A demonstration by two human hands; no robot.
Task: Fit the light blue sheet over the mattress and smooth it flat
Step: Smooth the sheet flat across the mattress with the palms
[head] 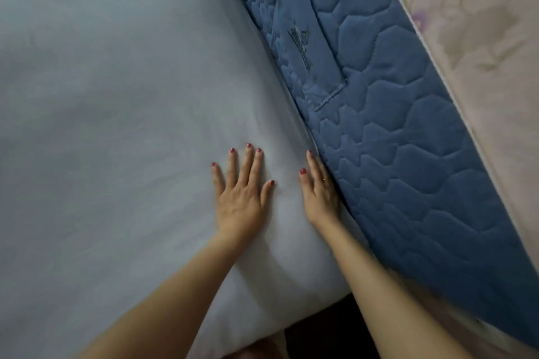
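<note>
Head view, close, tilted steeply down onto bed

Both bare forearms extend forward from the lower edge of view. Left hand (239, 198): palm down, flat, fingers spread, thumb pointing right. Right hand (319, 192): turned on its edge, fingers straight and together, a ring on one finger. Nails painted red.

The light blue sheet (116, 125) is lying spread over the bed, both palms resting flat on it. Just right of the right hand (320, 192), a quilted blue mattress side (408, 154) is standing against it.
</note>
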